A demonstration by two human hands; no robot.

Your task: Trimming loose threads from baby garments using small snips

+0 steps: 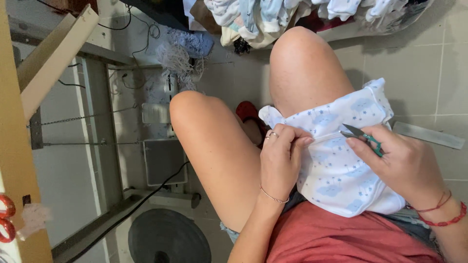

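**White cloth, blue clouds: a small garment trimmed on the lap**

White cotton printed with pale blue clouds makes up the small garment (336, 160), which lies draped over the seated person's right thigh and lap, its folded upper edge running between both hands. The left hand (282, 160), wearing a ring and a thin bracelet, has its grip pressed together, pinching that edge of the cloth. The right hand (404, 163), with red cords at the wrist, is closed around small green-handled thread snips (361, 135), whose blades rest against the same edge. Bare knees point toward the tiled floor (429, 73), where a grey ruler (428, 135) lies just beside the right hand. Left of the legs stand a sewing machine frame (97, 146) and its treadle plate (163, 160); heaped clothes (273, 17) crowd the far side.
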